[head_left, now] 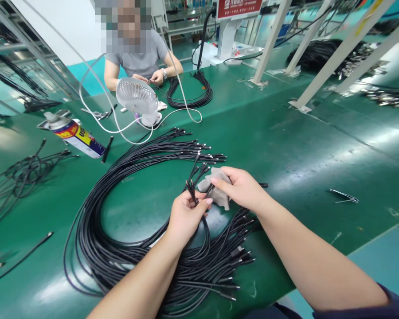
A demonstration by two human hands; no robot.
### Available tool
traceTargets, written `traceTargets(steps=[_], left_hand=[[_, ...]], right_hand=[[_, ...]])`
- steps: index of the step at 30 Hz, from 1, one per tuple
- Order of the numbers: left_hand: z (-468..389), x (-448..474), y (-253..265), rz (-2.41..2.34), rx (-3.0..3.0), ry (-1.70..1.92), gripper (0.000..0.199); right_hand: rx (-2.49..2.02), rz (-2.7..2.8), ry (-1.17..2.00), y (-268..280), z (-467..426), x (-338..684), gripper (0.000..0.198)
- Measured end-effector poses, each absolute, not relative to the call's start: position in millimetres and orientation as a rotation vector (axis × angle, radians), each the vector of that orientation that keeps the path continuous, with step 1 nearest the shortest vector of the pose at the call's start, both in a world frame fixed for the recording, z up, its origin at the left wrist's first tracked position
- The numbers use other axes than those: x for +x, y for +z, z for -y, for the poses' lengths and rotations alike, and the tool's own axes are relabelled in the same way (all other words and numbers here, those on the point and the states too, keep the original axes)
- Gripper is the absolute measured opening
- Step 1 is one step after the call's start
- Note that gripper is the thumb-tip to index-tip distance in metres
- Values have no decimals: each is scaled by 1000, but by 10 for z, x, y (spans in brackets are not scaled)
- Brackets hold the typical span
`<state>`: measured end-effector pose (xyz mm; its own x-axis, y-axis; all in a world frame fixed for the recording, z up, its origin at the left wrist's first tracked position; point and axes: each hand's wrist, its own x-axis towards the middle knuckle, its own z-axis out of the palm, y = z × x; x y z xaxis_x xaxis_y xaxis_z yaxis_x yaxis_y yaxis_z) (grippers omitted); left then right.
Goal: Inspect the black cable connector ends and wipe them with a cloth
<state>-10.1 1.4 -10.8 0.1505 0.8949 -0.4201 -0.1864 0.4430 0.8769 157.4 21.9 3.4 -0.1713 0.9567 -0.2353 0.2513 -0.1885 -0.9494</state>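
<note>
My left hand (188, 215) is closed round several black cables, whose connector ends (191, 188) stick up above the fingers. Close beside it, my right hand (241, 188) pinches a crumpled grey cloth (222, 199) against the end of a cable. The cloth hides most of that connector. Below and around both hands lies a big curved bundle of black cables (93, 221) with metal-tipped plugs. Some plug ends (213, 155) point right beyond my hands, others (242, 254) lie nearer to me.
A spray can (81, 139) and a white fan (138, 99) stand beyond the bundle. Across the green table (286, 146), a person (136, 57) handles a cable near a coil (202, 95). Nail clippers (344, 196) lie right; loose cables (26, 173) lie left. Posts (272, 42) rise behind.
</note>
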Motion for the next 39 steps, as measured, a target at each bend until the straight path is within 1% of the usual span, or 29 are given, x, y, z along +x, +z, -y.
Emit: traceTargets(steps=[2,5,7,9,11,14,16,19,22,28,30,31,35,39], left_hand=[[-2,-98,-120,-1192,817,902,29],[18,-95,-134,-1186,851,914,26],[31,-99,-134,-1136,883,914,27],[41,-109,-123,-1082,893,914,30],[47,-123,-103,-1025,866,925,31],[47,-144,-71,-913,815,920,24],[42,-151,-59,-841,784,858,21],[30,-150,-63,-785,750,748,23],[16,-148,-79,-794,735,715,25],[-5,-159,-54,-785,715,719,31],[-5,-159,-41,-780,718,697,33],[-4,-159,-38,-779,720,689,33],[0,-162,-45,-725,735,674,30],[7,-167,-51,-616,722,604,29]], right_hand=[[-1482,1359,1399,28,-209,1550,37],[-1413,1263,1574,46,-208,1555,37],[-1413,1290,1585,71,-217,1581,34],[-1503,1422,1449,95,-232,1611,31],[-1617,1612,1207,111,-249,1634,28],[-1680,1849,880,115,-263,1649,30],[-1666,1945,769,106,-261,1649,29],[-1636,2067,630,79,-246,1642,25],[-1639,2128,460,42,-239,1637,23],[-1686,1919,213,28,-257,1651,24],[-1678,1799,247,63,-254,1659,26],[-1656,1753,316,83,-250,1661,27],[-1452,1769,778,144,-229,1652,28],[-1277,1815,1143,161,-233,1660,39]])
